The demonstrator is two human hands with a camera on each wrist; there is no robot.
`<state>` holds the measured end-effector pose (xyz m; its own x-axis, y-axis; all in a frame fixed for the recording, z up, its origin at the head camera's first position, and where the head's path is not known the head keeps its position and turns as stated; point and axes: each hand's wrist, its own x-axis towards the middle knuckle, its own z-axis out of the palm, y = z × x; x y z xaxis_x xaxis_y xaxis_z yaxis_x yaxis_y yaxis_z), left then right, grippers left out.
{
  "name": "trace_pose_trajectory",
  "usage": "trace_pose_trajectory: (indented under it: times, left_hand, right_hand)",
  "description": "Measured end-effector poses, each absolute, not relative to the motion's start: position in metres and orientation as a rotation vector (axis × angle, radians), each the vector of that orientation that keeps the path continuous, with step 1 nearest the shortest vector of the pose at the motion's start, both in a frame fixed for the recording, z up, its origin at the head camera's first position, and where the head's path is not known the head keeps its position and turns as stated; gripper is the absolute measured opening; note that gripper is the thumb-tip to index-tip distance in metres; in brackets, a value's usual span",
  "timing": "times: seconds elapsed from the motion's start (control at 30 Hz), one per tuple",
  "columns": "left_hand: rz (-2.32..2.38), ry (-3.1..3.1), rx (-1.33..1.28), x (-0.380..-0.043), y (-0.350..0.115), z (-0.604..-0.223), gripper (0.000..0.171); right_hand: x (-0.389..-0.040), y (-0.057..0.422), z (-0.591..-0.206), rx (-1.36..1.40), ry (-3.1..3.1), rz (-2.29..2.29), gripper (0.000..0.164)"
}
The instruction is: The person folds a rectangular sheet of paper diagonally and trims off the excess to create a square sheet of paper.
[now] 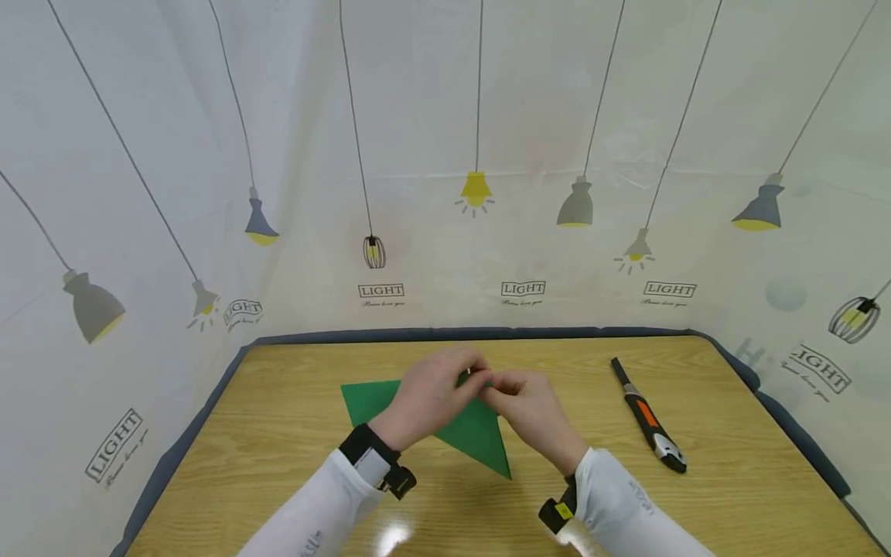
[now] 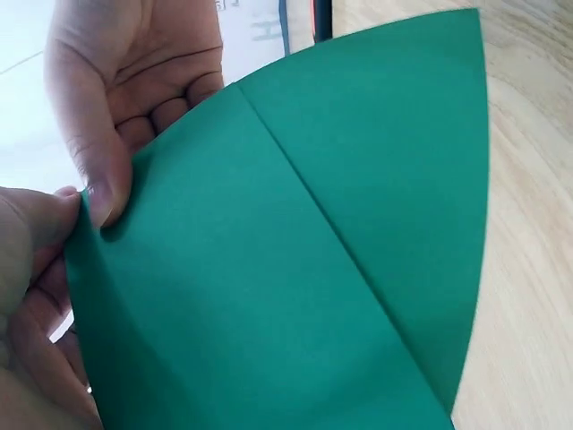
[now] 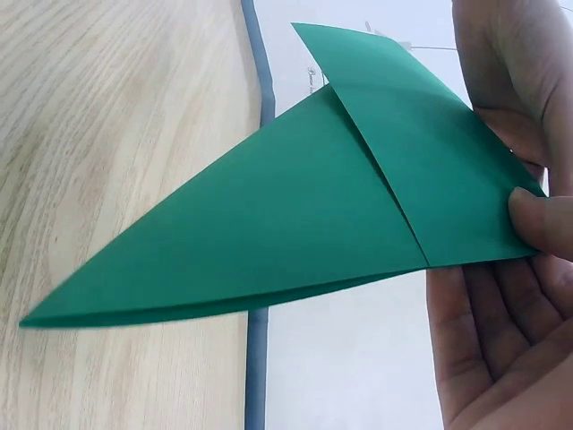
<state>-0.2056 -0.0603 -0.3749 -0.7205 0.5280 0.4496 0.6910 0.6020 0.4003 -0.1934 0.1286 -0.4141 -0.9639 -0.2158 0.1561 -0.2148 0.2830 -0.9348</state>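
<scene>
A folded sheet of green paper [image 1: 480, 433] is held up over the table between both hands. My left hand [image 1: 435, 391] pinches its far edge near the middle. Right beside it, my right hand [image 1: 532, 406] pinches the same edge, the fingertips of both hands close together. In the left wrist view the paper [image 2: 269, 233] shows a diagonal layer edge across its face. The right wrist view shows the paper [image 3: 251, 215] tapering to a long point, with an overlapping flap on top and a narrow gap between layers along its lower edge.
A utility knife [image 1: 649, 422] with a black, orange and silver handle lies on the right of the wooden table [image 1: 278, 456]. White sheeting [image 1: 431, 100] printed with hanging lamps rises behind and at both sides, with a dark blue border [image 1: 418, 334] along the table's edge.
</scene>
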Motion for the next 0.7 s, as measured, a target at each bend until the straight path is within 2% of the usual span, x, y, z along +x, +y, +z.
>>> trace_pose_trajectory:
  times: [0.23, 0.47, 0.7]
  left_hand:
    - [-0.788, -2.608, -1.0, -0.205, -0.066, -0.37, 0.011]
    - [-0.865, -2.717, -0.971, -0.207, -0.073, -0.369, 0.014]
    - [-0.735, -2.739, -1.033, -0.208, -0.078, -0.37, 0.018]
  right_hand:
    - [-0.196, 0.131, -0.414, -0.483, 2.414, -1.829, 0.027]
    - [-0.195, 0.138, -0.411, -0.471, 2.378, -1.83, 0.03]
    - [-0.193, 0.141, -0.409, -0.447, 2.375, -1.867, 0.031]
